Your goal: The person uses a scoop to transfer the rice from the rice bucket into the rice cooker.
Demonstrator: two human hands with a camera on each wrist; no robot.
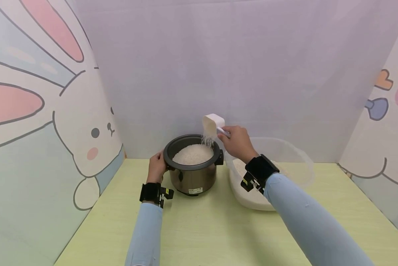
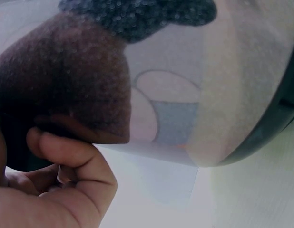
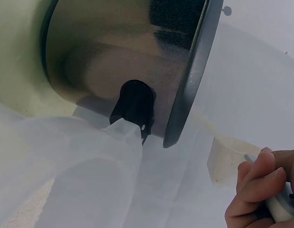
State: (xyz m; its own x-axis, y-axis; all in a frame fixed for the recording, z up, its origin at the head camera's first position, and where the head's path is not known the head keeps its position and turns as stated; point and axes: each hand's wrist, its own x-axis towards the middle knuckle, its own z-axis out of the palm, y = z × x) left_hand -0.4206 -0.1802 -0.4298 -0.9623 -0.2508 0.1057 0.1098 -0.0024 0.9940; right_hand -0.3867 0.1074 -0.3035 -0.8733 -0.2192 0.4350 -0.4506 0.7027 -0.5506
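Note:
My right hand (image 1: 237,143) grips the handle of a white measuring scoop (image 1: 218,119), tilted above the right side of a rice cooker (image 1: 205,177). Grains stream from the scoop's mouth onto the white rice (image 1: 193,154) heaped inside the cooker. On the cooker's left side, my left hand (image 1: 156,168) holds the black side handle (image 2: 23,147), fingers curled round it in the left wrist view. The right wrist view shows the cooker's other side handle (image 3: 135,104) with no hand on it. The cooker stands upright without a lid.
A translucent plastic tub (image 1: 252,199) with rice in it stands right of the cooker, partly behind my right forearm. Close behind is a pale wall (image 1: 172,74). Rabbit-printed panels (image 1: 82,111) flank the light green table (image 1: 199,232).

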